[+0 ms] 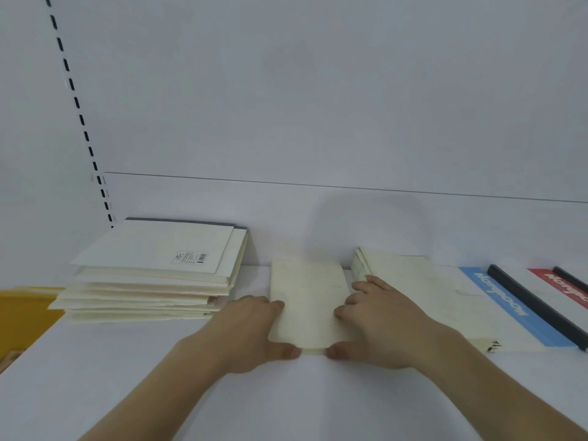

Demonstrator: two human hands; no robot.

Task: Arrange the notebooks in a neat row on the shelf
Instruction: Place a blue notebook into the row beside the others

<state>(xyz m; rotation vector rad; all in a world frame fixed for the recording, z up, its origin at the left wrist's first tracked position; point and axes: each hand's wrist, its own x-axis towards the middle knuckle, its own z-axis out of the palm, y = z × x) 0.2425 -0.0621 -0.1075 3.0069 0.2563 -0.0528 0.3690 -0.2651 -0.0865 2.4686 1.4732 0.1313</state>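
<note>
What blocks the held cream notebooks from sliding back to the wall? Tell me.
Nothing visible does. Both hands hold the small cream notebooks, and the shelf behind them is bare up to the back wall.

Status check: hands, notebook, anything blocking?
Left hand and right hand grip the cream notebook flat on the shelf. Tall stack left, another pile touching right.

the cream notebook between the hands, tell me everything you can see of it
The cream notebook is a thin, plain, paper-covered book with no readable print, lying flat on the white shelf, long side running away from the viewer. The left hand and right hand hold its sides, thumbs at the near edge. Other notebooks lie on either side.
</note>
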